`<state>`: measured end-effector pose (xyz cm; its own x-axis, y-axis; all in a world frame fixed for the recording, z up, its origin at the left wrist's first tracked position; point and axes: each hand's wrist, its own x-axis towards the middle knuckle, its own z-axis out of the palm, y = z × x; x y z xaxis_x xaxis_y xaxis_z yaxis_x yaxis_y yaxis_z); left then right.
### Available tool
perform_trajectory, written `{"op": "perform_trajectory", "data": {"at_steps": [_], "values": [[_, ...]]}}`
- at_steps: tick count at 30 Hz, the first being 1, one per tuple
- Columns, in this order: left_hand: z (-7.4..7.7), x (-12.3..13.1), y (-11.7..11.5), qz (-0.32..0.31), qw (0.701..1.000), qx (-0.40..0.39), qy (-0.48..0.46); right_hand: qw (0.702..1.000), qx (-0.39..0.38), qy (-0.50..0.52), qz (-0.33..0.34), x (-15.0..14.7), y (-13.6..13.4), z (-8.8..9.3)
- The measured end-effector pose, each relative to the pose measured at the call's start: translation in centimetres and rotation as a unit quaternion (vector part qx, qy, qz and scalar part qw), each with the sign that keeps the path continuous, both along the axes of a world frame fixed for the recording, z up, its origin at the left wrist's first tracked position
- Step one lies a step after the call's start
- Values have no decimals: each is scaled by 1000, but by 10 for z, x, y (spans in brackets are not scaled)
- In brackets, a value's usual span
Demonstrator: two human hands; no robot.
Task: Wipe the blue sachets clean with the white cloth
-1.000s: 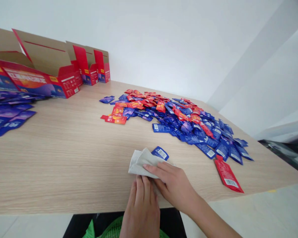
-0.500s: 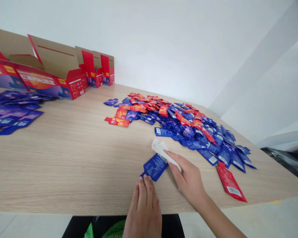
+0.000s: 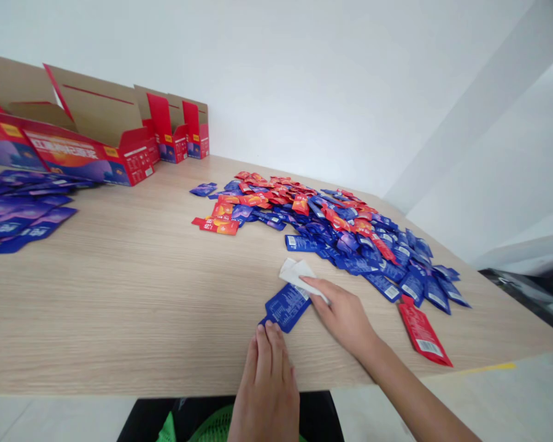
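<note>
My right hand (image 3: 343,319) has its fingers closed on a folded white cloth (image 3: 297,273), pinning it onto a blue sachet (image 3: 288,308) on the desk (image 3: 120,307); my left hand (image 3: 265,383) lies open, fingertips at the sachet's lower end, heaped sachets (image 3: 350,239) just beyond

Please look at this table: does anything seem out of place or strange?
Yes, one red packet lies alone near the front edge of the table, on the right. It looks odd because it sits apart from the big pile of red and blue packets, and it is close to the edge.
</note>
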<state>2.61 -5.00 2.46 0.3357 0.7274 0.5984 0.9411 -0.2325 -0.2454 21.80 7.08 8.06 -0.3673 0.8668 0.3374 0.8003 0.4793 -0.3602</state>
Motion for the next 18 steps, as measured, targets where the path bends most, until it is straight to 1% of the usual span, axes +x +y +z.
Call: {"op": "perform_trajectory", "data": {"at_steps": [3,5,6,8,10,11,12,14,16,18], "values": [[-2,0,0,4,1000,5,-1,998,16,17,-58,7,0,1],[-3,1,0,5,1000,8,0,997,35,50,-56,1,-11,5],[-2,1,0,5,1000,7,1,996,45,70,-38,-5,-18,7],[-1,1,-1,-1,1000,0,4,994,52,86,35,-20,-35,11],[2,0,-3,-11,1000,-17,6,990,35,52,130,-35,-48,14],[3,0,-4,-16,1000,-26,7,986,24,26,164,-40,-52,15],[5,-1,-5,-19,999,-32,9,983,17,1,182,-44,-53,14],[6,-1,-6,-15,999,-35,11,984,12,-29,175,-43,-47,11],[5,-1,-5,-7,1000,-25,10,991,9,-30,132,-32,-33,7],[3,-1,-4,-4,1000,-14,8,997,0,-24,74,-15,-16,4]]}}
